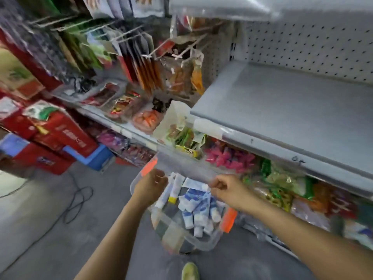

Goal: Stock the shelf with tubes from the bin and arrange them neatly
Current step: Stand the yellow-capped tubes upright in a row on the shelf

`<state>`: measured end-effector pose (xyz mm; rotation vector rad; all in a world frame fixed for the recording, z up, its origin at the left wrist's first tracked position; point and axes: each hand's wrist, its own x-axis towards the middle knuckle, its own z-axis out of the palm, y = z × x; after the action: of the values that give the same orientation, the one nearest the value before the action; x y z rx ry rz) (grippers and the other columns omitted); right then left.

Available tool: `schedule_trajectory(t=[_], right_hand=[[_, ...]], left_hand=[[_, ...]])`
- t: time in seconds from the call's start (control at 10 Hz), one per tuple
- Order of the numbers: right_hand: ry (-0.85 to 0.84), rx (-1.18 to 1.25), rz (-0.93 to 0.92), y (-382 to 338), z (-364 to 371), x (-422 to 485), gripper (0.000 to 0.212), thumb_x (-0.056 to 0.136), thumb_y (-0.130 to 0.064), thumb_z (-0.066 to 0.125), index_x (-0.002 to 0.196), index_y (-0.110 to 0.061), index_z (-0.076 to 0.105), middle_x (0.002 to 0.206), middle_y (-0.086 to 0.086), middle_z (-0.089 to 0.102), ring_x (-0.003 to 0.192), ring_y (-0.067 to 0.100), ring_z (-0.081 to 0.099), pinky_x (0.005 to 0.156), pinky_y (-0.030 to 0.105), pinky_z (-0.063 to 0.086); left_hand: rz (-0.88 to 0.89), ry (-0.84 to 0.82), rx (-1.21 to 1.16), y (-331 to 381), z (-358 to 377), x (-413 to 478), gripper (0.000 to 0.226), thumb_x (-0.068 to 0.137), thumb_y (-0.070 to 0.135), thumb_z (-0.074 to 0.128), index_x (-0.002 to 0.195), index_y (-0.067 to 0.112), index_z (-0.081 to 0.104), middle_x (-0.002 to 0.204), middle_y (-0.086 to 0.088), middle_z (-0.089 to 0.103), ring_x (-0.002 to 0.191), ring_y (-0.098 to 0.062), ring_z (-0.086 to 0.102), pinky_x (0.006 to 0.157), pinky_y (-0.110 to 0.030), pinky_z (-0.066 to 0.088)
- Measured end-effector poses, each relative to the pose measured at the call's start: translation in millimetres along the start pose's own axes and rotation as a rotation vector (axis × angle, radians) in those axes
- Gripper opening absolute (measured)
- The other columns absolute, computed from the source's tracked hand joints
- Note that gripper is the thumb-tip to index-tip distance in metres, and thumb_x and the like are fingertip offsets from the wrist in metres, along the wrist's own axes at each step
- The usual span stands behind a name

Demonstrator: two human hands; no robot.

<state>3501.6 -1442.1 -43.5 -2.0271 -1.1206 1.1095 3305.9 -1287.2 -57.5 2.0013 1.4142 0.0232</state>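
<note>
Red cartons [66, 136] at left, black cable [78, 203] on floor, hanging snack packets [181, 77].

Shelf [292, 110] open; lid [181, 166] perhaps over bin [171, 229]

Clear glossy plastic bin [201, 246] with see-through plastic lid [189, 168] and orange plastic latches [229, 218] — inside, smooth white-and-blue plastic tubes [198, 209], slight sheen. Grey metal shelf [292, 110] painted matt, perforated metal back panel [312, 47] the same — shiny crinkled plastic snack packets [228, 158] below. Grey concrete floor [60, 229] rough and dull, red cardboard boxes [66, 134] lightly glossy.
</note>
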Motion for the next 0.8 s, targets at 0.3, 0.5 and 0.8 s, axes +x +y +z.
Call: schedule_trajectory(t=[0.3, 0.5, 0.8], right_hand=[[-0.110, 0.358, 0.501, 42.0, 151.4, 169.1, 0.015, 0.088, -0.006, 0.055, 0.078, -0.017, 0.059, 0.075, 0.007, 0.057, 0.070, 0.019, 0.054, 0.062, 0.030, 0.048], [-0.118, 0.469, 0.675, 70.2, 221.0, 242.5, 0.021, 0.090, -0.010, 0.057, 0.110, -0.005, 0.059, 0.092, 0.012, 0.056, 0.070, 0.017, 0.052, 0.070, 0.036, 0.051], [-0.046, 0.514, 0.774, 86.6, 260.8, 286.7, 0.025, 0.094, -0.023, 0.056, 0.073, -0.012, 0.052, 0.071, 0.002, 0.051, 0.060, 0.013, 0.049, 0.057, 0.023, 0.045]], left_hand=[[-0.075, -0.267, 0.306, -112.4, 84.8, 151.1, 0.049, 0.096, 0.024, 0.049, 0.139, 0.003, 0.038, 0.141, -0.018, 0.043, 0.129, -0.034, 0.042, 0.105, -0.035, 0.033], [-0.022, -0.227, 0.557, -142.5, 142.8, 203.8, 0.075, 0.078, 0.025, 0.069, 0.139, -0.004, 0.035, 0.121, -0.019, 0.056, 0.111, -0.039, 0.057, 0.090, -0.037, 0.048], [-0.235, -0.398, 0.331, -159.3, 163.4, 224.1, 0.053, 0.098, 0.028, 0.047, 0.137, -0.002, 0.028, 0.138, -0.019, 0.040, 0.126, -0.035, 0.047, 0.100, -0.039, 0.040]])
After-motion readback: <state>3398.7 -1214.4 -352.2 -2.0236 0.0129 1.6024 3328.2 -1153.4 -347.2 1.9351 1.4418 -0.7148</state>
